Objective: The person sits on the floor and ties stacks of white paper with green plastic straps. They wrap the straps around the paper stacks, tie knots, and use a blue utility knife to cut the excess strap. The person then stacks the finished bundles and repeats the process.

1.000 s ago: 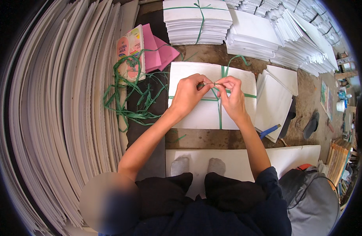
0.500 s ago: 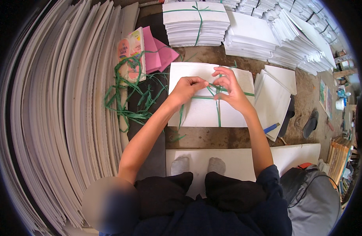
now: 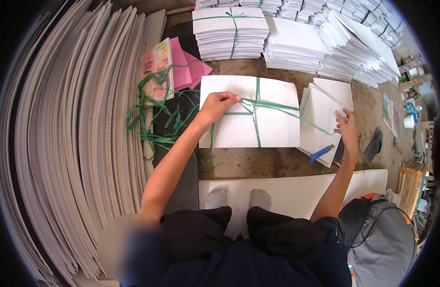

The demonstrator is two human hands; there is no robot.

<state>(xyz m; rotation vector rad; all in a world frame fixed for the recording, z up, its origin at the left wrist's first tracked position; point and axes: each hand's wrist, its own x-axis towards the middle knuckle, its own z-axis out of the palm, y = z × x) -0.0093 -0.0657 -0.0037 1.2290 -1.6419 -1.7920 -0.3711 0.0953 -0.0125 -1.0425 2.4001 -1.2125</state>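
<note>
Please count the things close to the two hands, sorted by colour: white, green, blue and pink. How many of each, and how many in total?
White: 2, the tied stack of white sheets and the loose stack of white sheets.
Green: 2, the green strap on the tied stack and the heap of green straps.
Blue: 1, the blue pen-like tool.
Pink: 1, the pile of pink sheets.
Total: 6.

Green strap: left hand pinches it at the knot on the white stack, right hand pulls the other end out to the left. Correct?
Not quite. The head view shows the right hand pulling the green strap out to the right, over the loose sheets. The left hand does pinch it on the white stack.
</note>
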